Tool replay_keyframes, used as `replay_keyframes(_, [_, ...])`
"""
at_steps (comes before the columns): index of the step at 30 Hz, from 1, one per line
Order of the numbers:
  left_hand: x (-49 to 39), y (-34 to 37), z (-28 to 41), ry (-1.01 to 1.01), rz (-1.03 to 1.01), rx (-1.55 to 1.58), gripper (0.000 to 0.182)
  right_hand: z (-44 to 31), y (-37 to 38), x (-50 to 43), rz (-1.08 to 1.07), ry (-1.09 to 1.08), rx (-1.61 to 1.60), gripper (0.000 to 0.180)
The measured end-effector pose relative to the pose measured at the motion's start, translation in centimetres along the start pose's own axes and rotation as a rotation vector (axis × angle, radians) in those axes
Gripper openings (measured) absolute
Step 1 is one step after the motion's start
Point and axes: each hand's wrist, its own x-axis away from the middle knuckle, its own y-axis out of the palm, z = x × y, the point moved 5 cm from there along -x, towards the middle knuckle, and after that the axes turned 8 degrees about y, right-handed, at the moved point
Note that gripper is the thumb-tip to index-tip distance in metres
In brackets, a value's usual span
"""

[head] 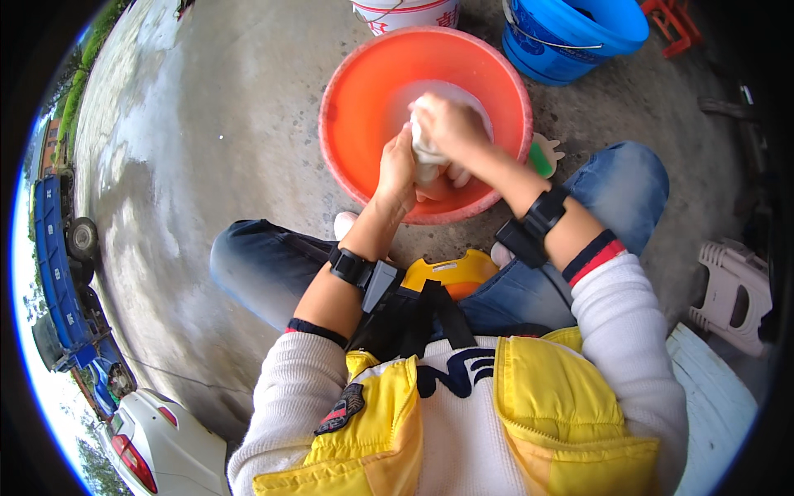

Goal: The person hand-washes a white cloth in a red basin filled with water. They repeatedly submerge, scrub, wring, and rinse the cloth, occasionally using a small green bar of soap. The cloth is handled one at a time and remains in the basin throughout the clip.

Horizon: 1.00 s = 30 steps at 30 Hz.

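An orange-red plastic basin [360, 111] stands on the floor before me, with cloudy water in its bottom. Over it, a wet white cloth [427, 149] is bunched between both hands. My left hand [398, 164] grips the cloth from the left side. My right hand [448, 124] is closed around its upper part, slightly higher and further right. The cloth's lower end hangs in the basin, where part of it lies hidden under my right forearm. A green and cream brush or scoop [544, 156] lies on the floor against the basin's right side.
Behind the basin stand a white bucket [406, 15] and a blue bucket [558, 43], with a red plastic stool [673, 28] beyond. A yellow plastic seat [450, 270] is between my knees. At right are a pale plastic stool [735, 297] and a light blue board [713, 397]. Vehicles stand far left.
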Motion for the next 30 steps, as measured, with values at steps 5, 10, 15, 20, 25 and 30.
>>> replay_keyframes(5, [-0.1,-3.4,6.5,0.414,0.271,-0.858,0.050,4.6,-2.5,-5.4,-0.233,0.121,-0.796,0.028])
replay_keyframes(10, [-0.2,-2.1,-0.2,-0.268,-0.229,0.068,0.096,-1.2,-2.2,0.0,-0.552,-0.181,-0.515,0.027])
replay_keyframes(15, [-1.6,-2.3,0.8,0.254,-0.295,-0.205,0.077,-4.9,0.4,6.7,-0.365,-0.567,-0.177,0.026])
replay_keyframes(20, [-0.7,-2.1,2.4,-0.038,-0.305,0.795,0.082,0.9,0.1,4.7,0.064,-0.069,-0.633,0.016])
replay_keyframes(25, [0.1,-1.0,3.9,0.003,-0.325,0.848,0.083,5.6,2.4,4.2,-0.182,0.886,-1.054,0.067])
replay_keyframes(30, [-0.5,-2.5,3.7,-0.002,-0.302,0.717,0.065,4.2,-0.2,1.6,-0.035,0.689,-1.343,0.053])
